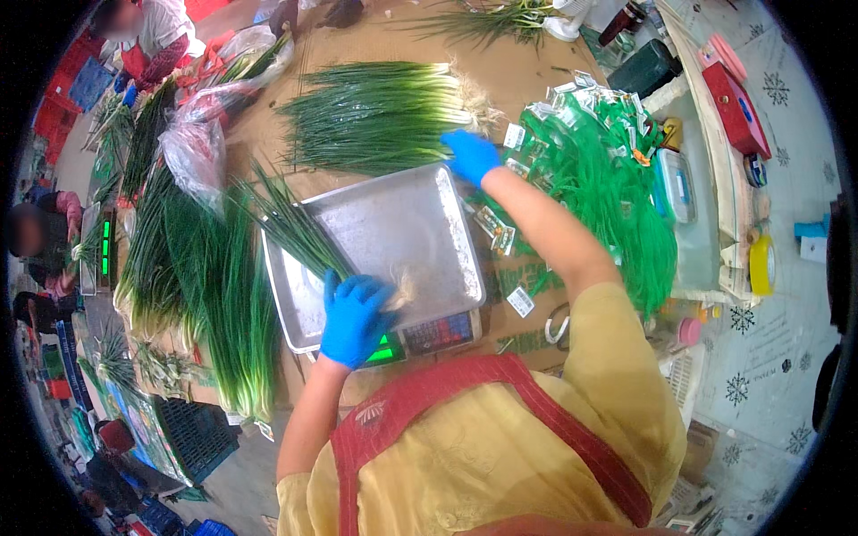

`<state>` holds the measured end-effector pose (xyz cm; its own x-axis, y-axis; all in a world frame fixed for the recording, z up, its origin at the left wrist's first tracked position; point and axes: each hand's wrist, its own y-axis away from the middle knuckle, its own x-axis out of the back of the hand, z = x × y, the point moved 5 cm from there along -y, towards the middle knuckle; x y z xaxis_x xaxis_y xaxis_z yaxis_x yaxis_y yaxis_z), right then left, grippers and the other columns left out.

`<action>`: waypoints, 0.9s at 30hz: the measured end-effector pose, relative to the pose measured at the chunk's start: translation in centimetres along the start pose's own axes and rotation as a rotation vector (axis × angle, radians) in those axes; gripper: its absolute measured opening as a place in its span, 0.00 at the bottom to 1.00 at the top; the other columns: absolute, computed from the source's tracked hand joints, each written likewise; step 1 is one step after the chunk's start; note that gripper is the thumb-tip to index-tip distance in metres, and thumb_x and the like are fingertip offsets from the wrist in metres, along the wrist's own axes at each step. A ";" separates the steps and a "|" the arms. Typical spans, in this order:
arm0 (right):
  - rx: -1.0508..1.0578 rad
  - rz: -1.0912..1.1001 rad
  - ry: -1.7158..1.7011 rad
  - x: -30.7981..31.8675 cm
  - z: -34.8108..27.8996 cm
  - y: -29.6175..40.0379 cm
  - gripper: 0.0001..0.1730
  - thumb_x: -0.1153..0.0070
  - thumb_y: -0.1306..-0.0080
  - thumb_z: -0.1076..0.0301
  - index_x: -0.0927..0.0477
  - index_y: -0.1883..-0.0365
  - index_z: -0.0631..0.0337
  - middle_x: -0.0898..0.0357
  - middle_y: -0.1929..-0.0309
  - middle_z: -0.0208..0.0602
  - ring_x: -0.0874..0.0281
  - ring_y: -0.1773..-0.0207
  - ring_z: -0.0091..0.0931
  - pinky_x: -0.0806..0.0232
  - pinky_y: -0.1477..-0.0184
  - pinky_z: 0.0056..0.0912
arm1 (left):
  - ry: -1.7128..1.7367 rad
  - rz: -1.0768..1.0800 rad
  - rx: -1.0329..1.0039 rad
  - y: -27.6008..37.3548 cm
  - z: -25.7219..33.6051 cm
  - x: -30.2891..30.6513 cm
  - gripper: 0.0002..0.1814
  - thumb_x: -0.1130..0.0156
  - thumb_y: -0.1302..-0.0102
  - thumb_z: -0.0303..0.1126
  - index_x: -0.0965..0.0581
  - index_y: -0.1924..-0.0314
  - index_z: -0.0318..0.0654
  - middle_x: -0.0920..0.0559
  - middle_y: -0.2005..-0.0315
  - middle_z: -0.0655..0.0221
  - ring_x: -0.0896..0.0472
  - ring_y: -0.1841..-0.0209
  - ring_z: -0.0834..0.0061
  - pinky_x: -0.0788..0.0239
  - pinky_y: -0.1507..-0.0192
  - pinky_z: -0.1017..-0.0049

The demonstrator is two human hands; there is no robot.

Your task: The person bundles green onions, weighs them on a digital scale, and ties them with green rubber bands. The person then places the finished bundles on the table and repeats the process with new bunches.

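Observation:
My left hand [355,321], in a blue glove, is closed around a small bunch of green onions [305,238] over the metal tray [402,231] of a digital scale [439,333]. The leaves point up and left past the tray's rim, and pale roots show right of the hand. Beyond the tray lies a wide row of green onions [382,114], roots to the right. My right hand [472,157], gloved in blue, touches the near root end of that row; whether its fingers grip a stalk is hard to tell.
Green mesh bags [603,181] with tags are heaped at right. More green onions [234,301] and a clear plastic bag [198,147] lie at left. A pair of scissors [558,326] is near the scale. Other people work along the far left.

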<state>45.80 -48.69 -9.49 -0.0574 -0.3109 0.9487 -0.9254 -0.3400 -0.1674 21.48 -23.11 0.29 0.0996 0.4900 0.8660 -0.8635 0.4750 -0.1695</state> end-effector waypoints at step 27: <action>-0.442 -0.102 -0.900 13.6 3.6 2.5 0.22 0.44 0.38 0.59 0.26 0.46 0.56 0.21 0.61 0.40 0.23 0.62 0.27 0.30 0.63 0.30 | 0.262 0.355 0.273 4.4 1.5 4.4 0.22 0.41 0.43 0.17 0.25 0.46 0.36 0.25 0.49 0.58 0.27 0.45 0.60 0.37 0.41 0.67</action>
<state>44.09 -56.93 2.07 0.1652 -0.9156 0.3667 -0.9764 -0.0994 0.1915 17.43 -19.95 4.08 -0.1326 0.7697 0.6244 -0.9606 0.0555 -0.2725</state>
